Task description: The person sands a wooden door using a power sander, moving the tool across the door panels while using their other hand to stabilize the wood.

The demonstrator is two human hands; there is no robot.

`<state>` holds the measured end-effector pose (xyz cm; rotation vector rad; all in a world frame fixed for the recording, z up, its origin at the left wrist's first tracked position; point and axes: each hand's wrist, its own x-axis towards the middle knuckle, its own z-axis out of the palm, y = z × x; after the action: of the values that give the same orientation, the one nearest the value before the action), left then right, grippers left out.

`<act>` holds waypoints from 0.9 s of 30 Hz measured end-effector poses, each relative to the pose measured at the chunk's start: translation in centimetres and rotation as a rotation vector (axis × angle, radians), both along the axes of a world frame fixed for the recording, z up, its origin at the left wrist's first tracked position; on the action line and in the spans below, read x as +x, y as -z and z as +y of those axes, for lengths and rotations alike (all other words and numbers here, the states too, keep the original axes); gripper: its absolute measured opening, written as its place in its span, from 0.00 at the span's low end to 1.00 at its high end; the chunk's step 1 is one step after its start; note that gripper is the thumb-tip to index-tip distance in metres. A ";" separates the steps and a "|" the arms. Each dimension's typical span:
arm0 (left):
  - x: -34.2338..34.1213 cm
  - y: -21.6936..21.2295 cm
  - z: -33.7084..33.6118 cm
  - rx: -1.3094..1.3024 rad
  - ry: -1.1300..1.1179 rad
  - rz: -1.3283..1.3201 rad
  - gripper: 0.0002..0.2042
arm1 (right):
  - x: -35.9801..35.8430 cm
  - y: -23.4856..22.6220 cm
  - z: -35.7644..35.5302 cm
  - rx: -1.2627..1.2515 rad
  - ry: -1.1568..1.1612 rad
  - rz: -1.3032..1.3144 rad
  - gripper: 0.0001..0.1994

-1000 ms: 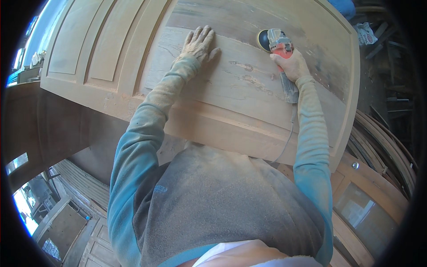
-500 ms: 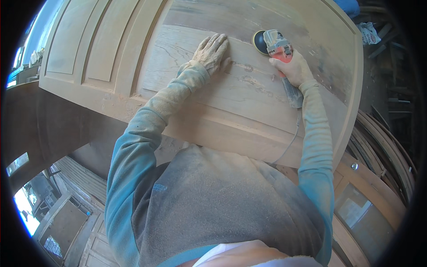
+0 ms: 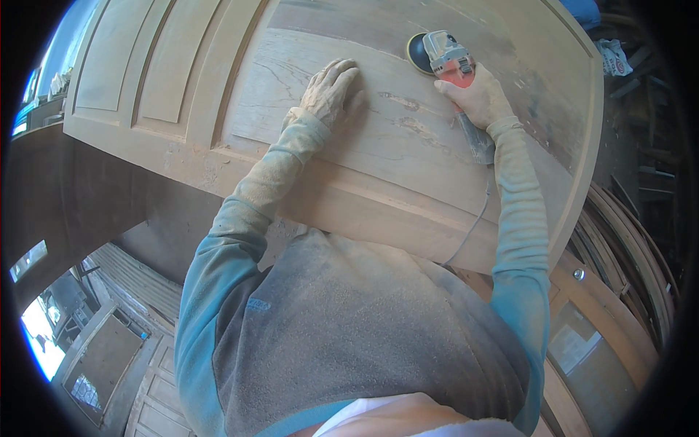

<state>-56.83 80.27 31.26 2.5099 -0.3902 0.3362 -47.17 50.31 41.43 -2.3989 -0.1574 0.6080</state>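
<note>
My right hand (image 3: pixel 480 98) is wrapped round the red and grey body of an angle grinder (image 3: pixel 453 64). A round sanding disc (image 3: pixel 418 53) with a pale rim is fitted at its head, tilted over the door's large panel (image 3: pixel 364 149); I cannot tell whether it touches. My left hand (image 3: pixel 329 93) lies on the same panel, fingers stretched out, holding nothing. The dusty wooden door (image 3: pixel 182 149) lies flat before me. Bare pale grain shows on the panel's near part, with rough patches (image 3: pixel 419 131) between my hands, and the far part is darker.
A thin power cord (image 3: pixel 477 218) runs from the grinder down over the door's near edge. Curved wooden pieces (image 3: pixel 619 247) are stacked at the right, above another door with glass (image 3: pixel 582 349). A white bag (image 3: pixel 614 57) sits at the far right.
My left hand has slid a little to the left on the panel. The grinder in my right hand has shifted slightly away and left. The view has also moved a little.
</note>
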 end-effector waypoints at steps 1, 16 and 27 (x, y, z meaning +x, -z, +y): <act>-0.8 -0.2 -0.2 -0.041 -0.036 -0.030 0.22 | 0.0 0.2 0.0 -0.036 -0.008 -0.032 0.43; -3.3 -4.8 -16.0 -1.080 -0.119 0.768 0.41 | 0.2 -0.9 2.6 -0.096 -0.074 -0.045 0.37; 3.8 -4.4 -20.6 -1.749 -0.305 0.792 0.53 | 1.2 -0.8 3.8 -0.067 0.004 -0.068 0.29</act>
<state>-53.06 59.68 35.61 0.7849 0.4752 -0.2068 -45.97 54.09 42.23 -2.4858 -0.1635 0.5385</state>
